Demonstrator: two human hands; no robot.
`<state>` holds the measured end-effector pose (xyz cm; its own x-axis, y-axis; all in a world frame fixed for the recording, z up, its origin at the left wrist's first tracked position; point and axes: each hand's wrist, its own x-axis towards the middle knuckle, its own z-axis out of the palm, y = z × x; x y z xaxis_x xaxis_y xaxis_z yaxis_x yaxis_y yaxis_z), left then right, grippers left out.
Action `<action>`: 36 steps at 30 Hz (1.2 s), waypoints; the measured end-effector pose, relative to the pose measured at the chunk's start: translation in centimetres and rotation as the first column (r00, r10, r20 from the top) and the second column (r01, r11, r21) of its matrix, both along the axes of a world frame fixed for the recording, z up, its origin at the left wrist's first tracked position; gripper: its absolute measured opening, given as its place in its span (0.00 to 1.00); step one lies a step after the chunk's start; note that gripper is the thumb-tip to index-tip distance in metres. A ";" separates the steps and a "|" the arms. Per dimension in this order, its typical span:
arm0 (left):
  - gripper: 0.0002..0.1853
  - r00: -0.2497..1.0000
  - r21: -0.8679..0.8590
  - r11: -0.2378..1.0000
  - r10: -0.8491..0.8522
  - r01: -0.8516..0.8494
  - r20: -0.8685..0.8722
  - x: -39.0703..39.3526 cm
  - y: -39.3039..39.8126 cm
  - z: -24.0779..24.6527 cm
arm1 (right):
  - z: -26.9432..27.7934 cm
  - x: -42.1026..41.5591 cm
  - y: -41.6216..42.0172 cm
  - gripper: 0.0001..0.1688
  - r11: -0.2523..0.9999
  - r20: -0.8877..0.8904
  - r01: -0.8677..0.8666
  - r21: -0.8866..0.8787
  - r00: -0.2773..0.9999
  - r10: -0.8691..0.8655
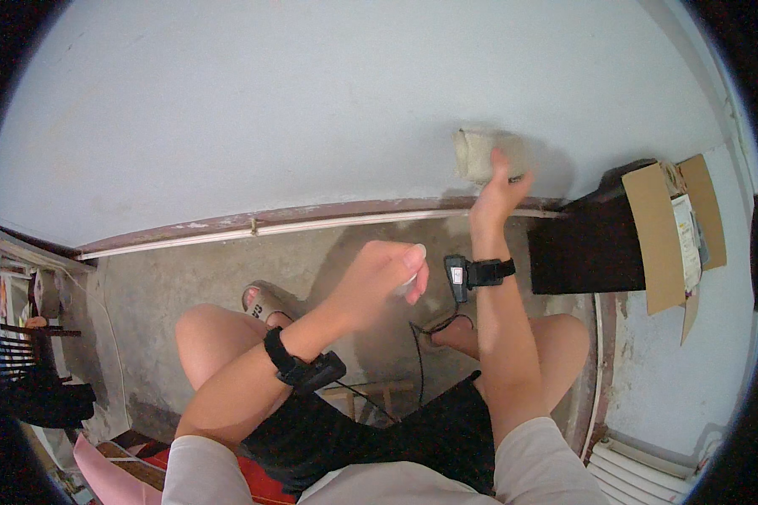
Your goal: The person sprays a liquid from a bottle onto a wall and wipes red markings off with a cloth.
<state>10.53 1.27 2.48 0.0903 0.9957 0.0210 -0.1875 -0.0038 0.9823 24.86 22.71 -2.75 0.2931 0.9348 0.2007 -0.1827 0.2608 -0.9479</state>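
Observation:
My right hand (502, 189) holds a folded beige cloth (483, 154) against the pale wall, with the thumb laid over it and the far fingers blurred. Closer to me, my left hand (385, 271) is curled in mid-air above the floor. A small white thing (409, 281) peeks out between its fingers; most of it is hidden, so its kind cannot be told. Black straps with small devices sit around both wrists, and a black cable (422, 360) hangs between them. The pale wall (259, 113) rises in front of me.
An open cardboard box (647, 240) with papers stands at the right on a dark cabinet (587, 252). White piping (328, 224) runs along the wall's foot. A white radiator (644, 470) is at the lower right. A dark chair (31, 366) stands left. My knees frame the concrete floor (164, 278).

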 end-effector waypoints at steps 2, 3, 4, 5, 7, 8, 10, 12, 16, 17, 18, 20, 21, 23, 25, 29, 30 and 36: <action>0.35 1.000 -0.015 1.000 -0.011 0.011 -0.003 -0.1 0.0 0.1 | -2.5 0.1 0.4 0.41 0.996 0.064 0.080 -0.048 0.995 -0.077; 0.35 1.000 -0.025 1.000 -0.009 0.009 -0.005 -0.1 -0.1 0.1 | -3.8 -0.1 0.5 0.41 0.991 0.105 0.109 -0.072 0.989 -0.101; 0.36 1.000 -0.017 1.000 -0.013 0.013 -0.010 -0.2 -0.1 -0.1 | -4.7 -0.2 0.3 0.40 0.985 0.148 0.142 -0.094 0.981 -0.128; 0.37 1.000 -0.008 1.000 -0.018 0.018 -0.016 -0.2 -0.2 -0.4 | -5.6 0.0 0.1 0.41 0.985 0.131 0.113 -0.132 0.987 -0.095; 0.39 0.999 0.005 1.000 -0.027 0.027 -0.024 -0.4 -0.2 -0.9 | -7.4 0.2 -0.3 0.44 0.978 0.094 0.054 -0.200 0.995 -0.036; 0.39 0.999 0.009 0.999 -0.033 0.033 -0.027 -0.4 -0.1 -1.1 | -8.5 0.4 0.0 0.44 0.981 0.102 0.034 -0.192 0.995 -0.015; 0.40 0.998 0.012 0.999 -0.046 0.046 -0.036 -0.4 0.1 -1.2 | -10.0 1.3 0.5 0.44 0.984 0.117 -0.003 -0.178 0.993 0.024; 0.41 0.998 0.012 0.999 -0.052 0.053 -0.046 -0.5 0.2 -1.0 | -10.6 1.6 0.7 0.44 0.988 0.082 -0.031 -0.149 0.996 0.044; 0.34 1.000 -0.041 0.999 0.016 -0.016 -0.010 0.1 0.4 -0.6 | -6.2 0.8 0.1 0.46 0.985 0.039 0.033 -0.170 0.999 -0.027; 0.38 1.000 -0.040 0.999 0.009 -0.009 -0.019 0.0 0.5 -1.0 | -4.8 0.5 0.0 0.46 0.986 0.007 0.043 -0.163 0.999 -0.043; 0.42 1.000 -0.037 0.999 0.001 -0.002 -0.029 -0.1 0.6 -1.2 | -3.5 0.1 0.0 0.47 0.987 -0.026 0.054 -0.155 0.998 -0.059; 0.43 0.998 -0.014 1.000 -0.014 0.014 -0.060 0.0 0.8 -1.3 | -2.5 0.2 0.3 0.48 0.993 -0.086 0.037 -0.116 0.995 -0.047; 0.44 0.997 -0.004 1.000 -0.020 0.020 -0.076 0.1 0.9 -1.4 | -2.4 0.4 0.5 0.49 0.996 -0.112 0.002 -0.086 0.994 -0.012; 0.44 0.994 -0.012 1.000 -0.030 0.029 -0.110 0.3 1.0 -1.3 | -2.5 0.5 0.6 0.50 0.997 -0.124 -0.026 -0.078 0.992 0.016; 0.45 0.992 -0.021 0.999 -0.037 0.034 -0.124 0.5 1.2 -1.3 | -3.7 0.6 0.5 0.51 0.992 -0.102 -0.009 -0.127 0.995 -0.004; 0.46 0.998 -0.052 0.998 -0.029 0.026 -0.057 1.0 1.1 -2.2 | -10.4 1.3 1.9 0.41 0.988 -0.057 -0.012 -0.152 0.998 0.003; 0.46 0.999 -0.065 0.997 -0.029 0.027 -0.028 1.0 1.2 -2.5 | -12.0 1.4 2.1 0.40 0.984 -0.062 -0.033 -0.176 0.998 0.023; 0.46 0.999 -0.094 0.995 -0.035 0.031 -0.041 1.1 1.8 -2.2 | -13.9 1.1 1.4 0.37 0.972 0.006 -0.012 -0.236 1.000 0.014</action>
<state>11.63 3.06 0.24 0.1217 0.9896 -0.0761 -0.1440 0.0935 0.9852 25.97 24.08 -16.62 0.2801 0.9597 -0.0238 -0.1772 0.0274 -0.9838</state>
